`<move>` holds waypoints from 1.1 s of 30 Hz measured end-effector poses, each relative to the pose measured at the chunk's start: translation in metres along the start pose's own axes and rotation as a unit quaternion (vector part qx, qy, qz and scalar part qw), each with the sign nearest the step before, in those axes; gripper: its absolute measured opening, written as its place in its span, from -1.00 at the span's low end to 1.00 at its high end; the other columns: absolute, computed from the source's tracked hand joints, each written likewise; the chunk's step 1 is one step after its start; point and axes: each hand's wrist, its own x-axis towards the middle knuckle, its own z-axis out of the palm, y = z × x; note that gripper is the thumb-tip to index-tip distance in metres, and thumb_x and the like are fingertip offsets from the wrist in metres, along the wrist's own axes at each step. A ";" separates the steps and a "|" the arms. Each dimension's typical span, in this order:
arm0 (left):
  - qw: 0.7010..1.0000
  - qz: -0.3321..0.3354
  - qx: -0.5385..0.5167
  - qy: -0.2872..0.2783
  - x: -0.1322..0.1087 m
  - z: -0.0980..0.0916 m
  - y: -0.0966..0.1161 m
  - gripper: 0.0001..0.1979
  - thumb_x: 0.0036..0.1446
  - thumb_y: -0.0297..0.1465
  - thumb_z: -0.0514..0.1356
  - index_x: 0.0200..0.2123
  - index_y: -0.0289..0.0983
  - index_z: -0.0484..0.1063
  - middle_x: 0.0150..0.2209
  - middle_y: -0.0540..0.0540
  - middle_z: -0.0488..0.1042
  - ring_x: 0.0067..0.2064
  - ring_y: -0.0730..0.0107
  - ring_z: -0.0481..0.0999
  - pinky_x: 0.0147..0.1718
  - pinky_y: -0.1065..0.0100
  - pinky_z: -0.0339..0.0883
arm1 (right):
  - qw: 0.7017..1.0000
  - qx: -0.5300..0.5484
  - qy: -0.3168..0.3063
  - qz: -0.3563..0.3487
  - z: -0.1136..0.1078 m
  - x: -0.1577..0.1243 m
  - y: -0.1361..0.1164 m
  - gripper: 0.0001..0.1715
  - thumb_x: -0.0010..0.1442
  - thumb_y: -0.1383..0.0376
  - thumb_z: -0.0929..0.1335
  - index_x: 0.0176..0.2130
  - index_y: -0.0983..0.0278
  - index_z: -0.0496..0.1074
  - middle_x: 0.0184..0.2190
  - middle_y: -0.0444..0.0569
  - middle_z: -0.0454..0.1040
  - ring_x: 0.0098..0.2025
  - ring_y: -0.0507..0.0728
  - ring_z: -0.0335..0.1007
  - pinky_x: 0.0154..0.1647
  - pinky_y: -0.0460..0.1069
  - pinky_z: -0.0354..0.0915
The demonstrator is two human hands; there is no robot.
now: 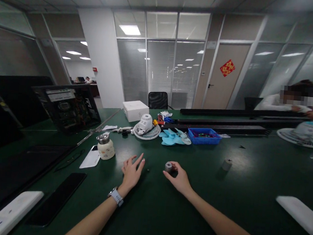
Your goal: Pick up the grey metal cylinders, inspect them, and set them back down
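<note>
The right hand's (180, 179) fingers narrow round a cylinder (168, 167), on or just above the counter (153, 212), probably to steady it; over here, the left hand's (132, 173) spread, empty fingers leave a small bit (148, 170) uncovered.

The tabletop (148, 212) is dark green, the held cylinder (168, 167) grey, the fan blades (169, 137) pale blue, the bottle (106, 149) cream (with small motifs).

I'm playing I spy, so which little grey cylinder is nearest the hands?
The left cylinder, with the right hand curled around it. The other cylinder stands untouched on the green table, farther right.
</note>
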 end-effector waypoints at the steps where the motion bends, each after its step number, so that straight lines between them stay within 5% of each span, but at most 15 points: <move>1: 1.000 0.000 -0.007 0.000 0.000 0.000 0.000 -0.53 0.25 -0.05 -0.06 0.17 0.07 0.30 0.16 -0.15 0.27 0.15 -0.04 0.15 0.07 -0.11 0.09 | 1.000 -0.003 -0.003 0.001 0.001 0.001 0.000 -0.53 0.03 0.09 0.43 -0.08 0.19 0.42 -0.13 -0.01 0.52 -0.11 0.19 0.44 -0.05 0.14 0.35; 5: 0.999 0.004 -0.040 0.010 0.001 0.000 -0.001 -0.57 0.25 -0.14 -0.05 0.12 0.01 0.37 0.11 -0.13 0.33 0.11 0.03 0.19 0.06 -0.05 0.11 | 1.000 -0.019 0.012 0.000 -0.006 0.002 -0.001 -0.55 0.06 0.05 0.41 -0.09 0.20 0.44 -0.16 -0.01 0.53 -0.13 0.19 0.45 -0.07 0.13 0.35; 7: 0.998 0.024 -0.048 0.015 0.001 -0.001 -0.003 -0.63 0.24 -0.26 -0.05 -0.06 -0.08 0.50 0.02 -0.13 0.39 0.06 0.09 0.25 0.06 0.00 0.13 | 0.998 -0.051 0.032 -0.002 -0.025 -0.001 0.000 -0.52 0.06 0.03 0.40 -0.07 0.18 0.45 -0.15 -0.02 0.53 -0.13 0.20 0.44 -0.06 0.14 0.34; 11: 0.994 0.088 -0.069 -0.008 0.004 -0.002 -0.008 -0.68 0.11 -0.45 -0.09 -0.56 -0.22 0.38 -0.32 -0.12 0.46 -0.14 0.20 0.36 -0.04 0.15 0.19 | 0.985 -0.147 0.087 0.011 -0.099 -0.015 0.021 -0.45 0.04 -0.03 0.38 -0.04 0.18 0.44 -0.13 0.00 0.53 -0.12 0.22 0.44 -0.05 0.14 0.33; 15: 0.992 0.076 -0.100 -0.029 0.004 -0.002 -0.008 -0.77 0.01 -0.46 -0.10 -0.61 -0.21 0.24 -0.53 -0.05 0.35 -0.35 0.27 0.36 -0.28 0.29 0.20 | 0.952 -0.211 0.208 0.081 -0.183 -0.027 0.063 -0.35 -0.02 -0.10 0.38 -0.05 0.25 0.43 -0.18 0.08 0.55 -0.14 0.26 0.47 -0.12 0.11 0.35; 19: 0.991 0.033 -0.117 -0.050 0.002 -0.002 -0.007 -0.80 -0.03 -0.45 -0.11 -0.60 -0.22 0.23 -0.58 -0.01 0.31 -0.45 0.32 0.34 -0.40 0.36 0.13 | 0.903 -0.222 0.332 0.156 -0.230 -0.027 0.100 -0.24 -0.14 -0.18 0.37 -0.12 0.30 0.45 -0.32 0.10 0.56 -0.27 0.30 0.51 -0.28 0.12 0.36; 23: 0.991 0.020 -0.117 -0.066 0.000 -0.003 -0.008 -0.80 -0.03 -0.44 -0.11 -0.60 -0.22 0.23 -0.62 0.02 0.29 -0.49 0.35 0.32 -0.43 0.38 0.11 | 0.908 -0.203 0.308 0.201 -0.239 -0.025 0.117 -0.26 -0.24 -0.15 0.43 -0.19 0.29 0.45 -0.32 0.10 0.56 -0.32 0.26 0.51 -0.35 0.08 0.36; 27: 0.992 0.023 -0.100 -0.070 0.000 -0.004 -0.007 -0.81 -0.04 -0.44 -0.10 -0.59 -0.22 0.25 -0.63 0.03 0.28 -0.50 0.36 0.31 -0.45 0.40 0.09 | 0.912 -0.223 0.283 0.198 -0.234 -0.028 0.108 -0.21 -0.27 -0.15 0.44 -0.16 0.30 0.41 -0.29 0.10 0.53 -0.31 0.25 0.48 -0.32 0.08 0.35; 31: 0.994 0.017 -0.090 -0.067 0.001 -0.003 -0.006 -0.79 -0.03 -0.44 -0.10 -0.58 -0.23 0.27 -0.64 0.03 0.28 -0.51 0.36 0.32 -0.46 0.41 0.08 | 0.840 -0.332 0.428 0.019 -0.202 -0.034 0.067 -0.11 -0.14 -0.12 0.43 0.02 0.38 0.29 -0.12 0.20 0.43 -0.09 0.32 0.39 -0.05 0.22 0.26; 33: 0.994 0.012 -0.085 -0.067 0.002 -0.002 -0.006 -0.79 -0.03 -0.44 -0.10 -0.58 -0.23 0.28 -0.64 0.03 0.29 -0.51 0.36 0.32 -0.46 0.41 0.07 | 0.845 -0.350 0.390 -0.107 -0.168 -0.036 0.039 -0.35 0.02 -0.02 0.39 -0.02 0.35 0.33 -0.12 0.17 0.43 -0.04 0.30 0.36 0.04 0.24 0.20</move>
